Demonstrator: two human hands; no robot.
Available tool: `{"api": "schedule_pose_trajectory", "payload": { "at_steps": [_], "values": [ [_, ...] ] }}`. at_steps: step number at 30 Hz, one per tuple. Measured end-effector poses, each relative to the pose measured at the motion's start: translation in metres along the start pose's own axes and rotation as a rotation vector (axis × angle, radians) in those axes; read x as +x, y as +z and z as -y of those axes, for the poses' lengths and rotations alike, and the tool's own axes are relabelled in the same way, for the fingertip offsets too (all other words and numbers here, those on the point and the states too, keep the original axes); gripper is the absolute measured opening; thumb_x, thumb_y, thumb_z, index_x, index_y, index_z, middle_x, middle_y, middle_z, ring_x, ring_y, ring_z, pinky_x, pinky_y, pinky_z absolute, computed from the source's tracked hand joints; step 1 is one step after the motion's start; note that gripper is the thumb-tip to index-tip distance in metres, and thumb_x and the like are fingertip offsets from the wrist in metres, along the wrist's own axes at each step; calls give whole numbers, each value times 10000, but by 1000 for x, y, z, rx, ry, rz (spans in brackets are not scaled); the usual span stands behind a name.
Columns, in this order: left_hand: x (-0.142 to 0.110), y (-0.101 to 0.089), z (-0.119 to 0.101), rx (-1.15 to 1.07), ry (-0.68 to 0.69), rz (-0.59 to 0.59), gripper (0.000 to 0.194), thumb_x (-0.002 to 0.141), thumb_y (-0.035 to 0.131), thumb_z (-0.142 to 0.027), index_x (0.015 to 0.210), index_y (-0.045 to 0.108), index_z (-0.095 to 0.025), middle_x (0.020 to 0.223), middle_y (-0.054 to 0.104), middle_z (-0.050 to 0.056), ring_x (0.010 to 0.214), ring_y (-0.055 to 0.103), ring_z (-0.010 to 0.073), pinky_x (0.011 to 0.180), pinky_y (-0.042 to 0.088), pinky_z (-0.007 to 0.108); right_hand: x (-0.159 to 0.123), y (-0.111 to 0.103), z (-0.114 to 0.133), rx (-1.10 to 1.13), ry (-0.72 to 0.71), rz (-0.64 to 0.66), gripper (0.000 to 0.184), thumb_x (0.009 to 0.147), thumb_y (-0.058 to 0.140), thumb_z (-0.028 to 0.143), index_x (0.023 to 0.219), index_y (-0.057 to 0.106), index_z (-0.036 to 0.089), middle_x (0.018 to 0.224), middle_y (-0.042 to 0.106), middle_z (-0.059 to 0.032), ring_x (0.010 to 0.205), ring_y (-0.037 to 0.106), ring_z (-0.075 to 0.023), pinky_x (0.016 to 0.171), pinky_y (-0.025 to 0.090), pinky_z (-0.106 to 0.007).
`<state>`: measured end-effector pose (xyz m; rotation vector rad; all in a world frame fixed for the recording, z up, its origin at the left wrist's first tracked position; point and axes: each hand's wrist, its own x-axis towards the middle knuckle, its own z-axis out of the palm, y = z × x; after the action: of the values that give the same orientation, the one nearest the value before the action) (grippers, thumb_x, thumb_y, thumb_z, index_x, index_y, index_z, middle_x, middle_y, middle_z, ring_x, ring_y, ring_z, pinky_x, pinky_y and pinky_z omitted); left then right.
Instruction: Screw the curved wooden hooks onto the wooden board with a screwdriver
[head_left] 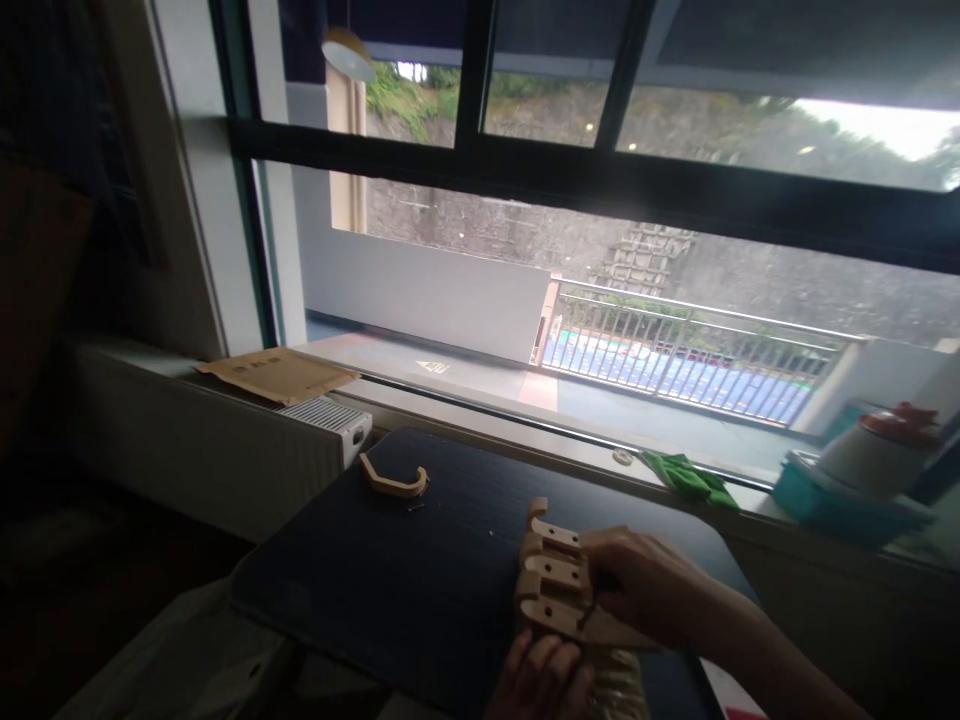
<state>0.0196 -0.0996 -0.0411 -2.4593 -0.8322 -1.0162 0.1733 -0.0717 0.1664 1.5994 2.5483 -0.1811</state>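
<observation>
A wooden assembly with several hook-shaped pieces [551, 580] lies on the dark board [405, 580] near its front right. My right hand [637, 585] rests on its right side with fingers curled round the wood. My left hand [544, 678] is at the bottom edge, just below the assembly, fingers bent and touching its lower end. A single loose wooden hook [394, 480] lies apart at the board's far left.
A windowsill [525, 420] runs behind the board, bearing a green cloth [686, 478], a teal tub [840, 500] with a white red-capped container [881, 450] and a brown envelope [277, 375] over a white radiator [330, 425]. Dim room at left.
</observation>
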Motion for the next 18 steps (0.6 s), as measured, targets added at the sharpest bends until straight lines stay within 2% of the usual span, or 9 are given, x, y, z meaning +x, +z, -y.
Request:
{"api": "schedule_pose_trajectory", "payload": {
  "at_steps": [4, 8, 13, 18],
  "values": [
    [-1, -10, -16, -56, -123, 62, 574, 688, 481, -54, 1247, 466, -186, 1219, 565, 48, 1156, 451, 230, 1052, 250, 429, -1, -9, -5, -34, -42, 0, 188, 712, 558, 252, 846, 689, 239, 805, 684, -14, 749, 597, -158, 619, 350, -243],
    [1, -14, -22, -127, -196, 71, 783, 522, 463, -79, 1294, 382, -185, 1272, 513, 81, 1201, 382, 282, 1017, 225, 512, 0, -7, -8, -74, -72, -4, 200, 699, 573, 269, 849, 704, 251, 771, 680, -12, 713, 589, -157, 596, 339, -248],
    [7, -29, -29, -187, -250, 214, 771, 572, 456, -40, 1316, 346, -212, 1330, 455, 68, 1244, 347, 271, 1024, 240, 508, -6, -7, -3, -92, -49, -30, 215, 691, 569, 237, 852, 711, 238, 797, 687, -26, 723, 593, -161, 580, 338, -249],
    [13, -41, -34, -223, -284, 251, 703, 632, 454, -20, 1300, 367, -217, 1333, 449, 64, 1258, 333, 260, 1047, 223, 506, -10, -7, 2, -116, 44, -10, 229, 707, 578, 300, 878, 711, 228, 834, 695, -34, 730, 604, -170, 553, 359, -244]
  ]
}}
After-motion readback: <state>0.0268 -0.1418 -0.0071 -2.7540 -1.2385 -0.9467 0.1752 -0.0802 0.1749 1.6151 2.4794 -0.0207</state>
